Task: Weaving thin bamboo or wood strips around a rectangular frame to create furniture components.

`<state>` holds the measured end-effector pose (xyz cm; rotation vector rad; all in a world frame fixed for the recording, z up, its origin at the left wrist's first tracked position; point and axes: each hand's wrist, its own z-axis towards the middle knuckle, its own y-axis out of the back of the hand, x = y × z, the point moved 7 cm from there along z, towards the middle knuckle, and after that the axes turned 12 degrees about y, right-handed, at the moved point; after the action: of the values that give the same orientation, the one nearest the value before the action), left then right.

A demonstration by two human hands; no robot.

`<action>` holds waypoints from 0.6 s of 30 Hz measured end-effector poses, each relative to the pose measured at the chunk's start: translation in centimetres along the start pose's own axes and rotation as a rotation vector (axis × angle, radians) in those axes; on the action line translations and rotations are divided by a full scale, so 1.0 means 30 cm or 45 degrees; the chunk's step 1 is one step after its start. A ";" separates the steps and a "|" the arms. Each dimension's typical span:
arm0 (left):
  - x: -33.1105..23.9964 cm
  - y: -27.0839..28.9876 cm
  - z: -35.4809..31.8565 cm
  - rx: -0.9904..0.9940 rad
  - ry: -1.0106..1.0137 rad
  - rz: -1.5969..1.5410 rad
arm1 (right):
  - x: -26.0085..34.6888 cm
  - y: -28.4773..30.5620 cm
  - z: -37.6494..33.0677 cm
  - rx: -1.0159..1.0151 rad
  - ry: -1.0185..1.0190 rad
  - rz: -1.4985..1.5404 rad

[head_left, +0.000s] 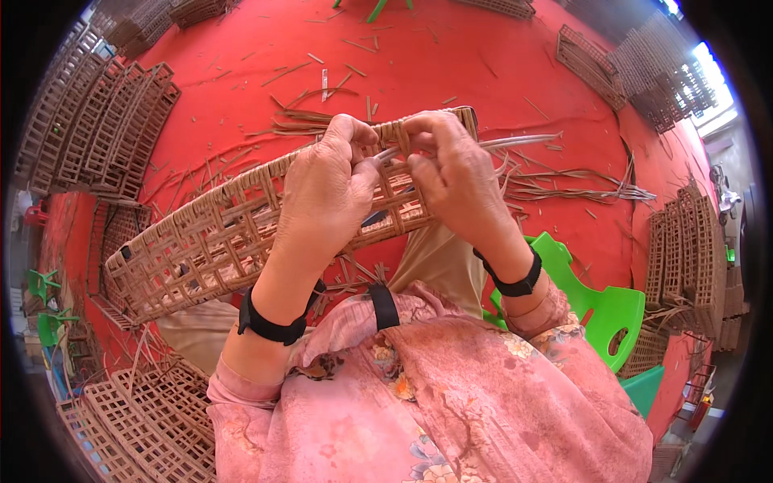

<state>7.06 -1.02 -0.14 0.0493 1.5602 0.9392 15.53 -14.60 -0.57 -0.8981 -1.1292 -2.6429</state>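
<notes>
A long brown woven basket [201,221] with an open grid of square holes lies tilted across my lap, its wrapped rim uppermost. My left hand [330,177] is closed at the rim, thumb and fingers pinching a pale, thin weaving strip [388,154]. Close by on the right, my right hand [459,173] has its fingers bent over the rim and pressed on a brown strip [403,138] that loops around it. Long pale strip ends [523,141] stick out to the right beyond that hand. My fingers partly hide the rim between them.
Loose strips [564,189] and offcuts lie scattered on the red floor covering [451,48]. Stacked woven baskets stand at the left [97,121], lower left [153,419] and right [688,258]. A green plastic chair [592,302] is beside me on the right.
</notes>
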 end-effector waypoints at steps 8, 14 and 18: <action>-0.009 -0.022 0.013 0.038 -0.002 0.033 | -0.045 -0.004 -0.016 -0.309 -0.082 0.217; -0.137 -0.027 0.013 -0.148 -0.339 0.270 | -0.058 0.097 -0.027 -0.409 -0.016 0.051; -0.171 -0.088 0.044 0.055 -0.442 -0.049 | -0.047 0.226 -0.071 -0.607 -0.114 0.378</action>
<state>10.68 -4.80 2.62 0.2018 1.2549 0.8180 17.97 -21.06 1.65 -1.1631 -0.3316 -2.6714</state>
